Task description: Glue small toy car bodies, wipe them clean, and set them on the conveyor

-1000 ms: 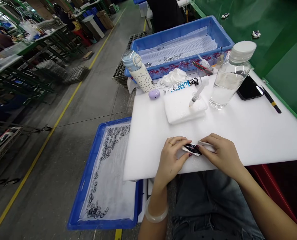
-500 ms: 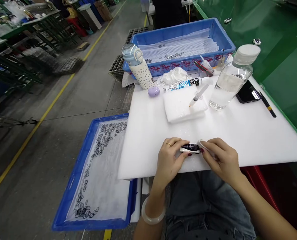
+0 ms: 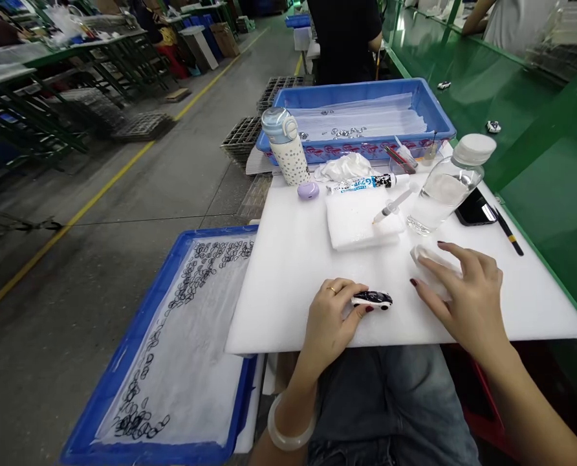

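Observation:
A small black-and-white toy car (image 3: pixel 372 299) sits low over the white foam sheet (image 3: pixel 288 272), its rear pinched between the thumb and fingers of my left hand (image 3: pixel 332 317). To the right, my right hand (image 3: pixel 468 298) is spread, fingers apart. Under and beside those fingers lies a white wad, perhaps cloth or tissue (image 3: pixel 422 252), partly hidden by the hand. Beyond the car is a white foam block (image 3: pixel 349 226) with a syringe (image 3: pixel 390 207) lying on it.
Behind the block are a glue tube (image 3: pixel 359 184), a purple case (image 3: pixel 308 190) and a dotted bottle (image 3: pixel 290 158). A clear bottle (image 3: pixel 434 200), phone (image 3: pixel 477 210) and tweezers (image 3: pixel 509 233) stand right. Blue trays (image 3: pixel 162 278) hold small black rings. A person (image 3: pixel 341 39) sits ahead.
My right hand has left the toy car, moved right and opened, and the white wad now lies on the foam. My left hand still holds the car. The view has tilted up slightly.

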`<state>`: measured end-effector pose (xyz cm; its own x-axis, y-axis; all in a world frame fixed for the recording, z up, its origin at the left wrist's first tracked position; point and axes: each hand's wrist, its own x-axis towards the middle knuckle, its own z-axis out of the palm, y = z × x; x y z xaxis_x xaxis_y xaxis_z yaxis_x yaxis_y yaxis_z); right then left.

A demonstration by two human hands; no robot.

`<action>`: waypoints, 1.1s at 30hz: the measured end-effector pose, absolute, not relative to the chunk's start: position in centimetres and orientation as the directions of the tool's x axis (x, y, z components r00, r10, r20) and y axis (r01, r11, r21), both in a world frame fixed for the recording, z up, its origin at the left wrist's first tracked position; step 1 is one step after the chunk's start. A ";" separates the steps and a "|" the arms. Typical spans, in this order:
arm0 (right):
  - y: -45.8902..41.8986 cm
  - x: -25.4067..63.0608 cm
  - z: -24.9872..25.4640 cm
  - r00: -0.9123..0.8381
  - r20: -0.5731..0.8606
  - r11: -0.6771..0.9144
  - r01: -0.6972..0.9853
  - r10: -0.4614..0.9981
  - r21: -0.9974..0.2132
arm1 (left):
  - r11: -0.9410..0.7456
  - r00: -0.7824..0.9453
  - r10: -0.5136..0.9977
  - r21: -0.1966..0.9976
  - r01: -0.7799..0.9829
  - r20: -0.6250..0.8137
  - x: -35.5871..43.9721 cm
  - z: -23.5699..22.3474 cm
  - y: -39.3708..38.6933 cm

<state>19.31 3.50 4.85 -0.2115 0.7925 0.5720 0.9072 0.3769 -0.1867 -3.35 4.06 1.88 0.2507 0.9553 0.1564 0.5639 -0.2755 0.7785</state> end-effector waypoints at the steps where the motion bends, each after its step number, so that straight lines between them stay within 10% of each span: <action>1: 3.7 19.2 4.9 -0.219 0.557 0.368 0.914 0.801 -0.170 | -0.279 0.249 0.955 0.778 0.562 0.162 -3.3 1.9 4.1; 12: 2.6 16.3 3.1 -0.406 0.507 0.558 0.807 0.760 -0.191 | -0.276 0.255 0.955 0.773 0.571 0.152 -3.3 2.1 3.9; 17: 2.9 15.3 4.0 -0.467 0.251 0.530 0.718 0.848 -0.451 | -0.281 0.248 0.954 0.790 0.545 0.168 -3.6 1.9 3.8; 23: 3.2 16.5 4.2 -0.360 0.301 0.469 0.671 0.883 -0.574 | -0.233 0.135 0.972 0.820 0.522 0.191 -4.1 1.0 3.7; 27: 3.8 28.1 3.2 0.132 0.306 0.079 0.805 0.943 -0.588 | -0.234 0.143 0.972 0.808 0.540 0.186 -4.3 0.8 3.5; 33: 1.9 45.1 1.8 0.721 0.248 -0.625 0.688 0.647 -0.370 | -0.320 0.240 0.946 0.740 0.591 0.218 -4.3 0.7 3.7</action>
